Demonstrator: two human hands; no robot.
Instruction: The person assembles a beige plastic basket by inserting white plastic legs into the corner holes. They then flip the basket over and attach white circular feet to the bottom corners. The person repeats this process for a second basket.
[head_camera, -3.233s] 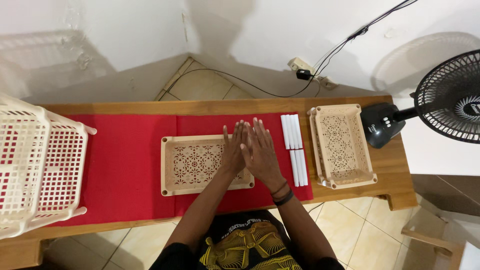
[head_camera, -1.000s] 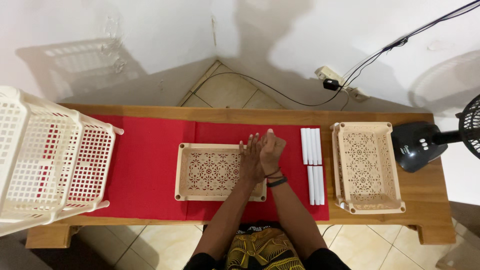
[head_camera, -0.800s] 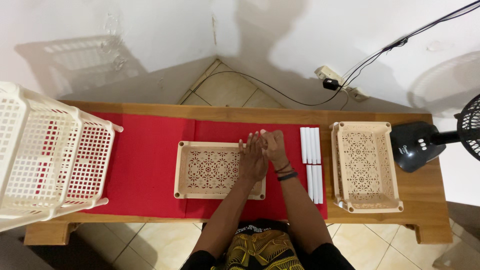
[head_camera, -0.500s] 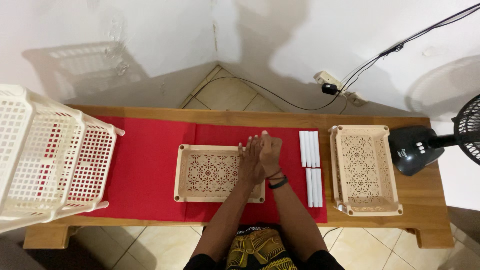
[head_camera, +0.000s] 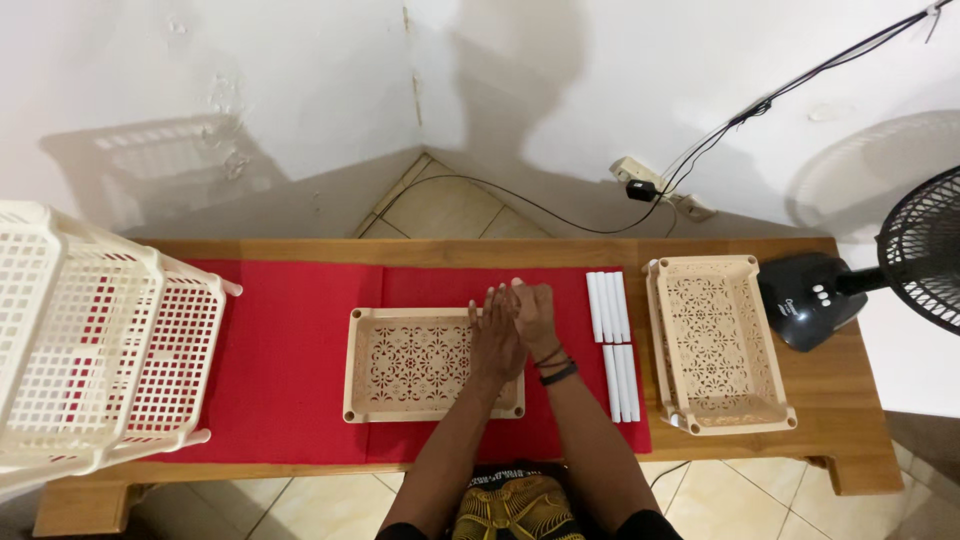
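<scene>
While both hands meet over the right end of the beige tray (head_camera: 400, 364), neither grips anything: the left hand (head_camera: 493, 338) lies flat with fingers spread narrowly, and the right hand (head_camera: 535, 315) is loosely curled, pressed against the left. The hands hover over the tray's right wall; whether they touch it cannot be told.

Progress, judged from the layout: nothing appears fitted together. The tray in hand lies flat on the red cloth (head_camera: 285, 330), bare inside, with its corner sockets unfilled. The white tubes (head_camera: 613, 335) lie untouched just to the right of the hands, in two groups set end to end. A second stack of beige trays (head_camera: 715, 345) sits beyond them on the wooden bench (head_camera: 840, 400), apart from the tubes. So the handling of tubes and trays looks to be at its very start.

Orientation: the tray's long axis runs left to right along the bench, open face upward. The tubes lie flat, their long axes running away from the person, crosswise to the tray. The stacked trays also run lengthwise away from the person.

Also present: a white lattice rack (head_camera: 90, 340) at the left end, a black fan (head_camera: 900, 265) at right.
</scene>
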